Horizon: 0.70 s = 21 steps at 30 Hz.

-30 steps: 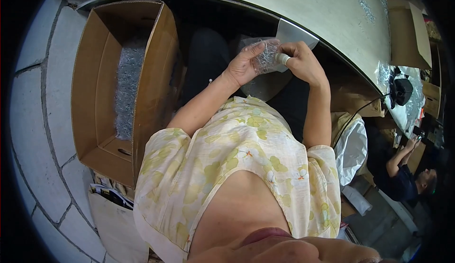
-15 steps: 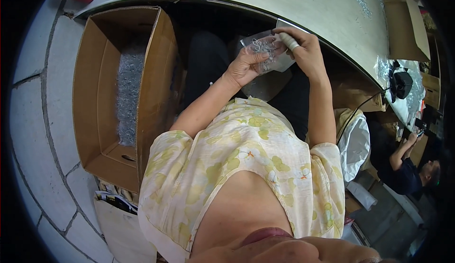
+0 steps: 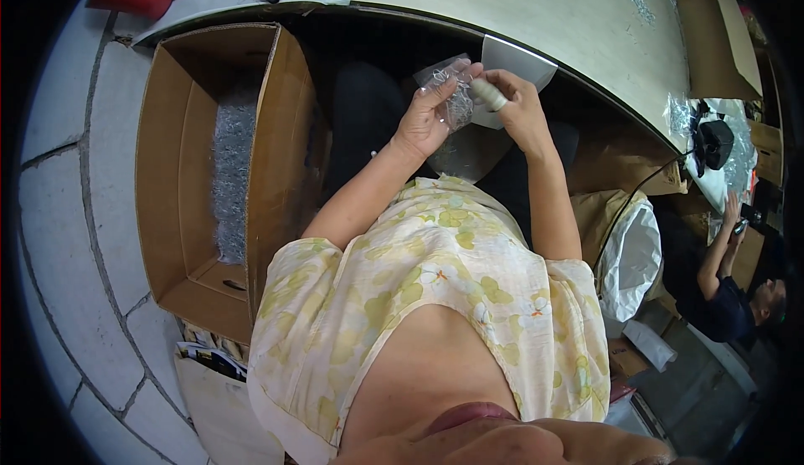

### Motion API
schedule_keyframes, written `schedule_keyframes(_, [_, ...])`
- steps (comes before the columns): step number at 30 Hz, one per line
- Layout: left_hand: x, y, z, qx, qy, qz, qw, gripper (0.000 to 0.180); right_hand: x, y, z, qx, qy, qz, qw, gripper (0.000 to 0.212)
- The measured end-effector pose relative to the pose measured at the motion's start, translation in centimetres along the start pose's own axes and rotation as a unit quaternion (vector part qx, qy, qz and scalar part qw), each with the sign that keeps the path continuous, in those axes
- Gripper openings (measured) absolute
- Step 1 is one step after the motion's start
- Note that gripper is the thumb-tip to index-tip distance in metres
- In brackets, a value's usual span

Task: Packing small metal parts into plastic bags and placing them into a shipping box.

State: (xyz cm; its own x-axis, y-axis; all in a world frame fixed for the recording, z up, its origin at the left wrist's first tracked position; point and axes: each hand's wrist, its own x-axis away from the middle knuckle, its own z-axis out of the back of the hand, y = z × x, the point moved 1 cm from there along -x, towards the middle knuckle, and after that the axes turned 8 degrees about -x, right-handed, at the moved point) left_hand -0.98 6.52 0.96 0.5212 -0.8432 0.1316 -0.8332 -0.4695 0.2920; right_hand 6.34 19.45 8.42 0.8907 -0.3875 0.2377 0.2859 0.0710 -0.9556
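At nine o'clock, a floor of pale slabs is crossed by dark joints. From eleven to two o'clock, a pale worktop is set, and soft light is spread across it.

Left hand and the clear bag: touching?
Touching. The head view shows it: the left hand holds the clear bag, its thumb lying over the plastic.
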Motion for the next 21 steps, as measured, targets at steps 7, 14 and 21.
schedule_keyframes(7, [-0.8, -0.6, -2.8, -0.045, -0.067, -0.020, 0.997, 0.059, -0.2, -0.7, 2.2, -0.088, 0.029, 0.057, 0.994, 0.020])
schedule_keyframes(14, [0.0, -0.3, -0.1, 0.013, -0.105, 0.068, 0.992, 0.050, -3.8, 0.0, 17.9, 0.252, 0.216, 0.065, 0.941, 0.019])
schedule_keyframes(21, [-0.3, -2.7, 0.7, -0.074, -0.035, 0.129, 0.988, 0.037, 0.4, 1.0, 25.4, 0.240, 0.303, 0.068, 0.919, 0.023])
